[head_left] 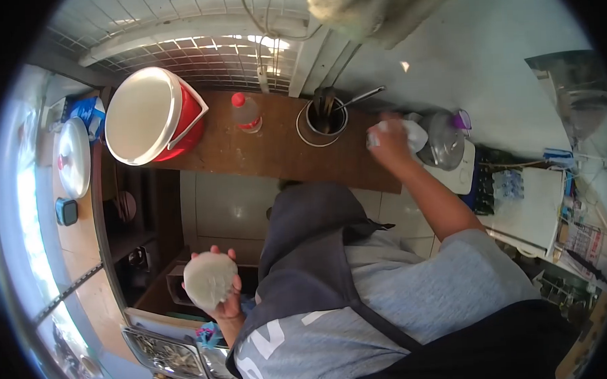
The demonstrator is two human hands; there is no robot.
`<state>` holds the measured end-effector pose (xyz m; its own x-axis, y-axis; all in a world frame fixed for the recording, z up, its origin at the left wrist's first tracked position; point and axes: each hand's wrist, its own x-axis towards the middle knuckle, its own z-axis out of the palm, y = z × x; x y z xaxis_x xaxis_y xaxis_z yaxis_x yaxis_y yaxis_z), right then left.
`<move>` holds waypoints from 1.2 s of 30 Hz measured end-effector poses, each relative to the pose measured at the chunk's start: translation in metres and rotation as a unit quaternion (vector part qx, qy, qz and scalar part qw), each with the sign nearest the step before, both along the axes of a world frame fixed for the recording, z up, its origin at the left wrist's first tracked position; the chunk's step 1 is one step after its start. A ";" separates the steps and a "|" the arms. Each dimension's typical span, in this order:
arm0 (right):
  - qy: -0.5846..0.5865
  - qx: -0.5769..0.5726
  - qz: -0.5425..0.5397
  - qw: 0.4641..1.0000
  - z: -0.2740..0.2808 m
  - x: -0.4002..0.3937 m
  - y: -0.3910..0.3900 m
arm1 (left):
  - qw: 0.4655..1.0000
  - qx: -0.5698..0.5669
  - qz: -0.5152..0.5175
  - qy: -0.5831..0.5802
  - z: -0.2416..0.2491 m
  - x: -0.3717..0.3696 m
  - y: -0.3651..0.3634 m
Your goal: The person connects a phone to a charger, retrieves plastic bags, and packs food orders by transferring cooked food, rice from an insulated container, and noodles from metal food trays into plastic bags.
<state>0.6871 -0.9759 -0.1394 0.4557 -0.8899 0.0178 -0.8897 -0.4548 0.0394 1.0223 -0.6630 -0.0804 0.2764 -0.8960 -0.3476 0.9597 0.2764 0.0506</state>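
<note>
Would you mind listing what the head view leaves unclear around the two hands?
- What the right hand grips: a white cloth or paper, mostly hidden by the fingers.
- The pot under the glass lid: glare hides its contents.
- The pale round lump in the left hand: its material is too blurred to tell.
- Utensils in the metal holder: too small and dark.

A: What carries the things?
B: A brown wooden shelf (275, 153) along the wall.
A: What stands on it?
B: 1 red bucket (152, 116) with a white lid at one end, 1 bottle (247, 114) with a red cap beside it, then 1 metal pot (326, 117) holding utensils.
</note>
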 end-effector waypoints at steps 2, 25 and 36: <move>0.137 -0.090 -0.063 0.985 -0.001 -0.055 -0.019 | 1.000 -0.009 0.017 0.005 0.005 -0.026 0.013; -0.446 0.800 0.210 0.343 0.187 -0.062 -0.034 | 0.952 -0.228 0.131 -0.160 0.044 -0.314 -0.041; -0.164 0.828 0.338 0.416 0.142 -0.046 0.219 | 0.933 -0.137 0.185 -0.278 0.066 -0.487 0.065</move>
<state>0.6409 -0.7570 0.0027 0.8260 0.5253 -0.2044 -0.3706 0.2328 -0.8991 0.5355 -0.5980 -0.0145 0.6540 -0.7375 0.1688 0.6427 0.6592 0.3904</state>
